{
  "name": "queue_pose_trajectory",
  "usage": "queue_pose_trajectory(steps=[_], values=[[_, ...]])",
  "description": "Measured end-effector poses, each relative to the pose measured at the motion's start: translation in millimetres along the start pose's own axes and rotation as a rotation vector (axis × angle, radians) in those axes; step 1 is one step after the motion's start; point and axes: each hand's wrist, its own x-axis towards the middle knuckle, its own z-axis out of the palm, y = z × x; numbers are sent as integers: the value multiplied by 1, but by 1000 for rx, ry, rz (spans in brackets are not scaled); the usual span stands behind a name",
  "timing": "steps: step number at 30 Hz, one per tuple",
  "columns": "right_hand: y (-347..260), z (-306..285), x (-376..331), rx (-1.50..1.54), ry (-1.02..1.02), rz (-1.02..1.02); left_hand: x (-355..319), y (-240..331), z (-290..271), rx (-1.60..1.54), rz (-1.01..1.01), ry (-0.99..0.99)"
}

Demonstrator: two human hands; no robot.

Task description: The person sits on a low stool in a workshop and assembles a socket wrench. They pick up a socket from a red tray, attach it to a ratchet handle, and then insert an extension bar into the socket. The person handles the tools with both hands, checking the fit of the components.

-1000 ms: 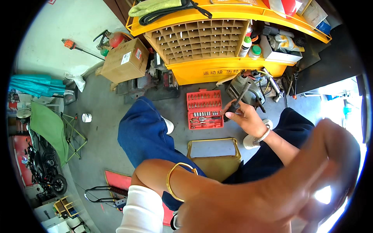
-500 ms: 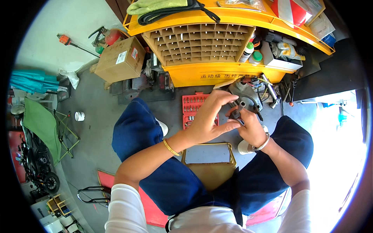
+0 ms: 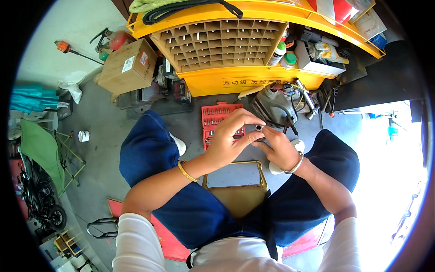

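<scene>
Both my hands meet in front of my knees around a small metal tool with a round, hollow socket end (image 3: pixel 259 128). My left hand (image 3: pixel 229 141) pinches that end between thumb and index finger. Closed on the tool from the other side is my right hand (image 3: pixel 280 148); the fingers hide most of the tool's body. A red socket set case (image 3: pixel 222 105) lies open on the floor just beyond my left hand, with rows of small bits and sockets. To its right stands a grey metal machine part (image 3: pixel 274 105) with wires and hoses.
A yellow cabinet (image 3: pixel 204 86) with a cardboard compartment rack (image 3: pixel 222 45) stands ahead. A cardboard box (image 3: pixel 129 68) sits at its left. Between my legs is a stool-like frame (image 3: pixel 235 192). A white cup (image 3: pixel 84 136) and green folding chair (image 3: pixel 41 149) are at the left.
My left fingers have closed onto the socket end, from being spread apart beside it. Both hands moved slightly left and closer together, and the tool tilted. The whole view shifted a little.
</scene>
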Motion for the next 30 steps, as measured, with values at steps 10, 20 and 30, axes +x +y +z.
queue_pose_trajectory(steps=[10,20,30], values=[[11,13,-12,65,-13,-42,-15,-3,11,-13,-72,-78],[2,16,-9,-67,-34,45,-24,-17,-5,-420,-386,200],[-43,68,56,312,151,222,-67,-55,-83,-927,-1127,761]])
